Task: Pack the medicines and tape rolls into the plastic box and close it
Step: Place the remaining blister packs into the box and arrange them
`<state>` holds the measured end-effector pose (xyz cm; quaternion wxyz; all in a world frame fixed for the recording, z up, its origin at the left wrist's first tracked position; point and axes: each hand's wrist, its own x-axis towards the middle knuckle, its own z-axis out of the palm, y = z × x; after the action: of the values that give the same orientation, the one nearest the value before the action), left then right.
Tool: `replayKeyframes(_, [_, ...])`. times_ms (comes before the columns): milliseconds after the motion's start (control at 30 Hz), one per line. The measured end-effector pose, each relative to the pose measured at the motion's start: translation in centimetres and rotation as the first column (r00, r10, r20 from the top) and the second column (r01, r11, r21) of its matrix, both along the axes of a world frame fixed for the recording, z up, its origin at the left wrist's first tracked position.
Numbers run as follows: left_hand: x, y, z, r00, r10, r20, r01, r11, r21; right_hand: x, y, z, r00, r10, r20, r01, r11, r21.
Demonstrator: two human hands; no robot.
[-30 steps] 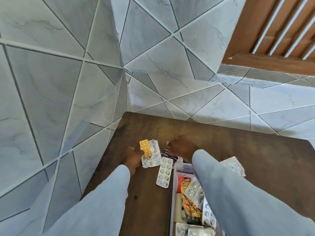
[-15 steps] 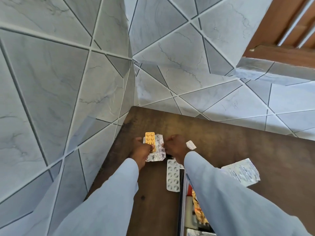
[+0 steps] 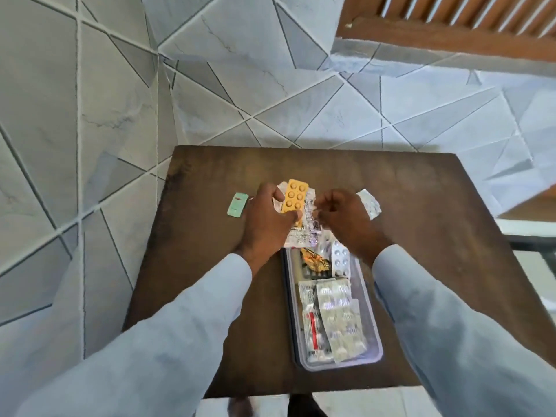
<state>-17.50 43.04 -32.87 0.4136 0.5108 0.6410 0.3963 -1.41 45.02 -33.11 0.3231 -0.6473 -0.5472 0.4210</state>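
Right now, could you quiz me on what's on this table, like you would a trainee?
1. True or false: the plastic box has its lid on.
2. Which hand holds the orange blister pack? A left, B right.
3. What lies on the table left of the left hand?

Key: 1 false, it is open and holds packs. 2 A; the right hand pinches the foil strip's edge beside it. 3 a small green pack.

- The left hand [image 3: 266,219] grips an orange blister pack [image 3: 294,196] lying on crumpled silver foil strips [image 3: 302,228].
- The right hand [image 3: 343,218] is curled just beside them, possibly pinching the foil's edge.
- A clear plastic box [image 3: 371,319] on the dark wooden table [image 3: 421,206] holds more strips.
- A green strip [image 3: 237,204] lies left of the hands, a white one [image 3: 369,203] right.
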Motion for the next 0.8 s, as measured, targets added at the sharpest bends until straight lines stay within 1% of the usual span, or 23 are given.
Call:
replayKeyframes(67, [1.6, -2.4, -0.6, 0.996, -0.087, -0.007, 0.087, 0.996, 0.008, 1.9, -2.9, -0.3, 0.997, -0.029, 0.064, 0.028, 0.999, 0.018])
replayKeyframes(167, [3.8, -6.1, -1.5, 0.975, -0.212, -0.063, 0.212, 0.977, -0.021, 4.2, -7.5, -0.6, 0.984, -0.044, 0.170, 0.040, 0.999, 0.025])
replayKeyframes(267, [5.1, -9.4, -2.2, 0.945, -0.302, -0.126, 0.300, 0.953, -0.038, 5.7, -11.6, -1.6, 0.972, -0.071, 0.223, 0.074, 0.997, -0.005])
replayKeyframes(367, [6.1, -12.0, -2.4, 0.916, -0.344, -0.207, 0.333, 0.939, -0.087, 6.6, -13.8, -2.2, 0.925, 0.025, 0.379, -0.014, 0.999, -0.031])
replayKeyframes(433, [6.9, -13.5, -2.5, 0.879, -0.359, -0.314, 0.344, 0.933, -0.105, 7.0, -14.9, -2.1, 0.893, 0.089, 0.441, -0.077, 0.996, -0.045])
replayKeyframes(500, [7.4, -14.4, -2.7, 0.832, -0.372, -0.412, 0.348, 0.928, -0.136, 7.0, -15.7, -2.2, 0.840, 0.172, 0.514, -0.158, 0.985, -0.072])
replayKeyframes(600, [7.5, -15.4, -3.3, 0.751, -0.402, -0.525, 0.351, 0.915, -0.199, 7.0, -16.5, -2.5, 0.730, 0.287, 0.621, -0.291, 0.952, -0.097])
replayKeyframes(700, [7.3, -15.7, -4.0, 0.659, -0.435, -0.614, 0.384, 0.896, -0.224, 7.0, -17.0, -2.8, 0.627, 0.314, 0.713, -0.378, 0.923, -0.074])
replayKeyframes(800, [7.4, -15.6, -4.4, 0.578, -0.458, -0.676, 0.402, 0.880, -0.253, 7.8, -17.5, -3.3, 0.482, 0.348, 0.804, -0.443, 0.889, -0.119])
